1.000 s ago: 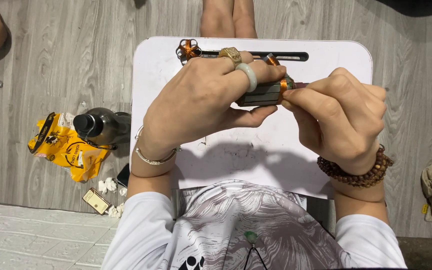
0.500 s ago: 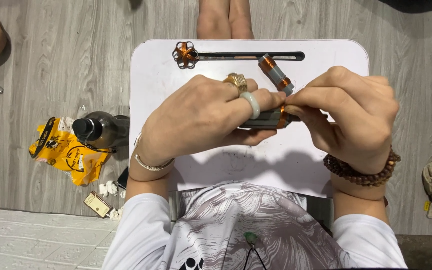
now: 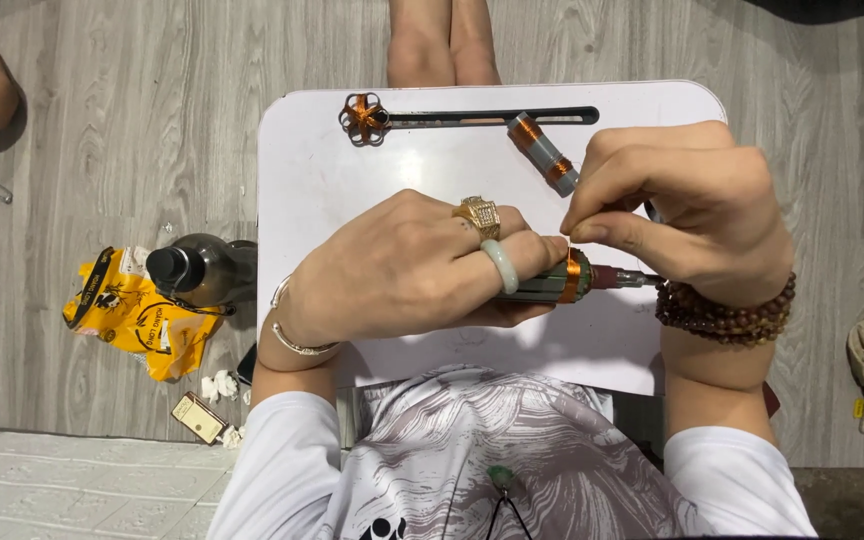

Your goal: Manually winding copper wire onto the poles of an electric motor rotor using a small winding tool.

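Left hand (image 3: 407, 270) fingers wrapped tight around copper-wound rotor (image 3: 564, 280), right hand (image 3: 687, 210) fingertips pinched together at its winding

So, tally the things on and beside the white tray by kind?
Copper-wound motor rotors: 2, one in both hands, one lying on the tray
Copper wire coil: 1
Dark bottle: 1
Yellow packet: 1
Total: 5

This looks like a home used as a small workshop. The person sits on a grey wood-pattern floor (image 3: 102, 120) with a low white bench (image 3: 352, 190) over the legs. Copper-wound motor parts (image 3: 542, 152) lie beyond the hands (image 3: 552, 255); a dark bottle (image 3: 197, 270) and a yellow bag (image 3: 122, 315) lie left of them.
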